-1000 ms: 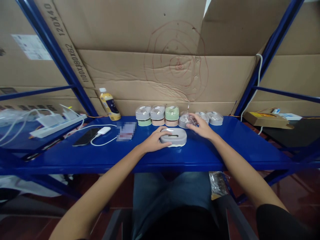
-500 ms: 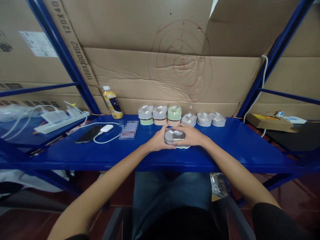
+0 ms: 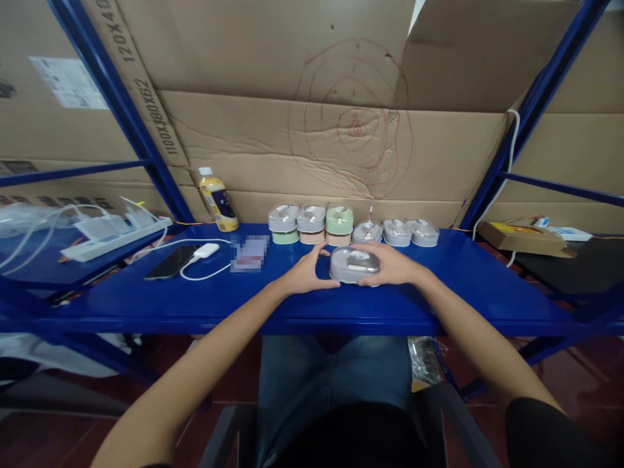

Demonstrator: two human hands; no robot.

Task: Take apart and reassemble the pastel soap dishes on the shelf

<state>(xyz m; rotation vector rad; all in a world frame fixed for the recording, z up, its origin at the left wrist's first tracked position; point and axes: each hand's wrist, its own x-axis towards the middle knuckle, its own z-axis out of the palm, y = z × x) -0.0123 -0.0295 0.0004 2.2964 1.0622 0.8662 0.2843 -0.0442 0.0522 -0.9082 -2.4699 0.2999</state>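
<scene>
A small grey rounded plastic box with a see-through lid (image 3: pixel 354 264) sits on the blue table in front of me, a light strip showing on its top. My right hand (image 3: pixel 390 264) is wrapped round its right side, thumb at the front and fingers behind. To the box's left, my left hand (image 3: pixel 308 272) is open, thumb and fingers spread in a C shape, with a gap between palm and box. Behind stands a row of similar boxes: a green one (image 3: pixel 340 220) on a pink one, grey ones (image 3: pixel 283 217) on others, and single grey ones (image 3: pixel 397 233) at right.
Left on the blue table (image 3: pixel 205 307) lie a phone (image 3: pixel 170 262), a white charger (image 3: pixel 207 250) with its cable and a blurred card (image 3: pixel 250 253). A yellow bottle (image 3: pixel 218 200) leans by the cardboard wall (image 3: pixel 234 130). Blue posts (image 3: pixel 121 104) frame both sides.
The box's lid, tilted in both hands before, now lies level on the box. My left hand has come off it, while my right still holds on, slightly further right.
</scene>
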